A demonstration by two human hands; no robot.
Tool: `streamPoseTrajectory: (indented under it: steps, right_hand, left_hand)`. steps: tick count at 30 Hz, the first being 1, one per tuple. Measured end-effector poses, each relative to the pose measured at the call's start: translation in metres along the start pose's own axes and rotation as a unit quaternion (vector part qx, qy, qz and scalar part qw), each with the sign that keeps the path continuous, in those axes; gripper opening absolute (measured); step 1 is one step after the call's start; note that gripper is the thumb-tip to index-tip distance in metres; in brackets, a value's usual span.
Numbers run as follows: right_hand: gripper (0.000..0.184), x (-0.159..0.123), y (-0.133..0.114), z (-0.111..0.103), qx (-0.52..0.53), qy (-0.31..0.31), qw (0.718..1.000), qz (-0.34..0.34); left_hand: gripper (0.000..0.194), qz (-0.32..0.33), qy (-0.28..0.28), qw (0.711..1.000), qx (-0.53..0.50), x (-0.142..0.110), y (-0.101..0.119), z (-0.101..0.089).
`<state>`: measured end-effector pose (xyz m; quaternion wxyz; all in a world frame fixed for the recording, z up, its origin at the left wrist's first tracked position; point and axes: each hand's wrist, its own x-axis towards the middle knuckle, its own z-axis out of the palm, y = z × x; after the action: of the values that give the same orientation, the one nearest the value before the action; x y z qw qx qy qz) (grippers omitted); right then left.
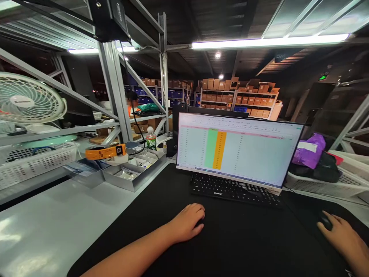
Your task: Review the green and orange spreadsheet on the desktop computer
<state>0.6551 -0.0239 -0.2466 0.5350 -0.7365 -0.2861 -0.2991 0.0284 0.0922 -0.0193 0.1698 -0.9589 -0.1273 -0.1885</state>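
Note:
My left hand [187, 222] rests on the black desk mat [230, 246] just in front of the black keyboard [233, 189], its fingers curled under loosely with nothing in them. My right hand [343, 236] lies at the right edge of the mat, wrapped over a black mouse [325, 221]. Behind the keyboard stands a monitor [236, 148] showing a spreadsheet with a green and an orange column.
Left of the mat is grey table top, with metal trays [127, 175], an orange tape dispenser [105, 152], a bottle [150, 139], a white basket [34, 161] and a fan [27, 99]. A basket with purple and black bags [314, 154] sits at the right. Shelves of cartons stand far behind.

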Motion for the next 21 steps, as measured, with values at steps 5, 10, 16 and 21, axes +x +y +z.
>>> streamPoseTrajectory:
  steps: [5,10,16,21]
  right_hand:
    - [0.086,-0.005,-0.035,-0.030,-0.088,-0.062,0.993,0.044]
    - [0.059,-0.009,-0.073,-0.060,-0.129,-0.096,0.984,0.074]
    - [0.051,-0.012,-0.067,-0.055,-0.136,-0.066,0.987,0.056]
    - [0.048,-0.011,-0.066,-0.054,-0.143,-0.070,0.986,0.052]
  left_hand:
    - [0.013,0.007,-0.017,1.000,-0.013,0.003,-0.001,0.003]
    - [0.015,0.017,-0.025,0.999,-0.011,0.006,-0.015,0.014]
    - [0.017,0.033,-0.014,0.999,-0.004,0.008,-0.023,0.021]
    - [0.018,0.013,0.021,1.000,-0.016,0.008,-0.024,0.025]
